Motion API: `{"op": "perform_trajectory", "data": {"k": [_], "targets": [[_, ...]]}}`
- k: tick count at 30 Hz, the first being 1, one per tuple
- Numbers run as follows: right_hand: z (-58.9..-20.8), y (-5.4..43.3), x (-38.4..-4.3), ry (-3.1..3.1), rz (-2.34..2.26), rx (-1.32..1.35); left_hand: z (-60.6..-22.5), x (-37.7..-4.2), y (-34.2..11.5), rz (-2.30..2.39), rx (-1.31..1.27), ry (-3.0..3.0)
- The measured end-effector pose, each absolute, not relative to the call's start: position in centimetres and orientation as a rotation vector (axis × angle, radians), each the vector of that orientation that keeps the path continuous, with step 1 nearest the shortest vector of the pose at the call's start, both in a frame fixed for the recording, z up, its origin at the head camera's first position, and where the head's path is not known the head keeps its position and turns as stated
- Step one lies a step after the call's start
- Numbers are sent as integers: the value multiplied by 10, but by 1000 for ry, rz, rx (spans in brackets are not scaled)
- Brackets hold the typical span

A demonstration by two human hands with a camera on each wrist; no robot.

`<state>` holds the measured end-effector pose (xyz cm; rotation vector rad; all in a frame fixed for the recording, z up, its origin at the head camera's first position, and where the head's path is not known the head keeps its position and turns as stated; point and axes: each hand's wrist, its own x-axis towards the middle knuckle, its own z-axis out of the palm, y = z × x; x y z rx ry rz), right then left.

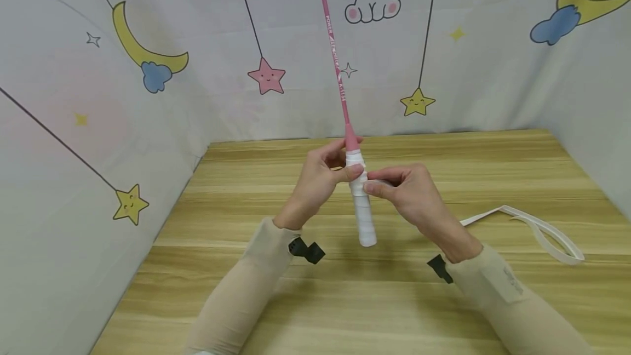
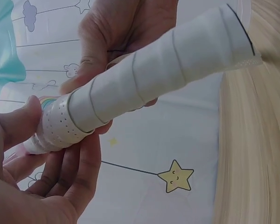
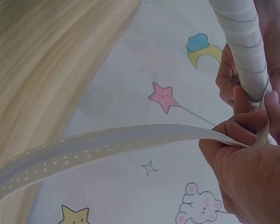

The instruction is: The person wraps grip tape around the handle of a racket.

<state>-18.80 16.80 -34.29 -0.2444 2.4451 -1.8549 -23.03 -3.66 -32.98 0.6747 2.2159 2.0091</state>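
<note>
A pink badminton racket (image 1: 337,64) is held tilted, head up, above the table. My left hand (image 1: 315,179) grips the top of its white handle (image 1: 365,221), thumb in front and fingers behind. White perforated grip tape (image 2: 60,122) is wrapped round the handle's upper part; smooth, seamed wrapping covers the lower part. My right hand (image 1: 419,193) pinches the tape close against the handle. From those fingers the loose tape (image 3: 107,145) trails away, dotted with small holes in the right wrist view. Part of the racket's head lies outside the head view.
The wood-grain table (image 1: 315,311) lies under both forearms. The loose tape's far end (image 1: 552,237) curls on its right side. A white cloth (image 1: 207,32) printed with stars and moons hangs behind and at the sides.
</note>
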Motion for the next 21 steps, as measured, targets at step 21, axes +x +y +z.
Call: {"op": "perform_trajectory", "data": {"k": [21], "targets": [[-337,172,-190,2422,-1848,-176,-327,-234,-45,2042,636,1930]]}}
